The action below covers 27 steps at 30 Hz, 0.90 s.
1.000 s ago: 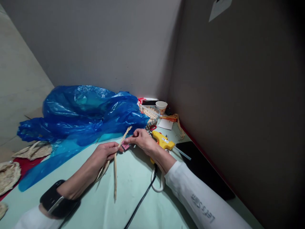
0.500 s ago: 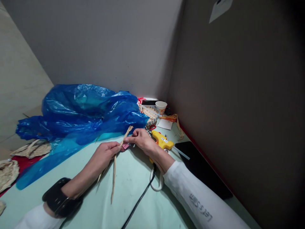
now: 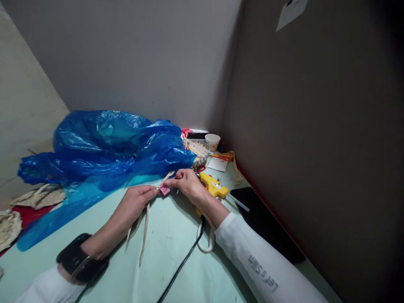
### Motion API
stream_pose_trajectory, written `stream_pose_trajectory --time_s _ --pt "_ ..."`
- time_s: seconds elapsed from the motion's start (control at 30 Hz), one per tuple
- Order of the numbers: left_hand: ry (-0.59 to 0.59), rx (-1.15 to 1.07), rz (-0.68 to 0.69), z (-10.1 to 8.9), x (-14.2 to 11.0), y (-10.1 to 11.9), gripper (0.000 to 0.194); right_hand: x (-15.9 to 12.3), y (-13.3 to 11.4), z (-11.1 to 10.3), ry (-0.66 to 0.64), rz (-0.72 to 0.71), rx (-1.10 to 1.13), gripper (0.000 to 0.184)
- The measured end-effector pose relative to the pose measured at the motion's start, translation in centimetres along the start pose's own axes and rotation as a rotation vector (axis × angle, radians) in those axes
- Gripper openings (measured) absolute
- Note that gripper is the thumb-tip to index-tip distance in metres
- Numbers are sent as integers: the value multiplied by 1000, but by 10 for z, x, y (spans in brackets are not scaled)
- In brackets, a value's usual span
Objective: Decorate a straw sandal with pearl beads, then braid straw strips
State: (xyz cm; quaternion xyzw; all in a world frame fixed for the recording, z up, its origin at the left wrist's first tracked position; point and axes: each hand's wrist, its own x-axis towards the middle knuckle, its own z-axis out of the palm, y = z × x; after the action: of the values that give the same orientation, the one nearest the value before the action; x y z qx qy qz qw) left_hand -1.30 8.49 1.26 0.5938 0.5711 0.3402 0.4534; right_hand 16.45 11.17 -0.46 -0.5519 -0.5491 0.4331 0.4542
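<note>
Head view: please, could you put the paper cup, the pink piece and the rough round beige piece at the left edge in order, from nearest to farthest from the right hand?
From the right hand:
1. Pink piece: at its fingertips, on their left.
2. Paper cup: beyond the hand, slightly right.
3. Round beige piece: far left, at the picture's edge.

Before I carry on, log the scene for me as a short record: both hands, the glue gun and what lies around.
left hand: fingertips pinch pale fibre strips, loose ends hanging down
right hand: fingertips on a small pink piece, close by the left fingertips
glue gun: yellow, partly hidden by the right forearm, pale stick out of its back
cord: black, running toward the near edge
far side: blue plastic bag, paper cup
right side: flat black object
</note>
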Motion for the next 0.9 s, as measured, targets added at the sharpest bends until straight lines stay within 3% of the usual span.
stream_pose_trajectory --time_s 0.43,0.7,0.9 --pt "-128 30 31 2 3 9 34 0 0 2 -1 -20 1 52" --pt "-202 11 -39 0 -5 0 38 -6 -7 -1 -110 -36 -32 32" --pt "-310 -13 -106 -1 -17 8 39 -17 -19 -4 -130 -20 -260 21"
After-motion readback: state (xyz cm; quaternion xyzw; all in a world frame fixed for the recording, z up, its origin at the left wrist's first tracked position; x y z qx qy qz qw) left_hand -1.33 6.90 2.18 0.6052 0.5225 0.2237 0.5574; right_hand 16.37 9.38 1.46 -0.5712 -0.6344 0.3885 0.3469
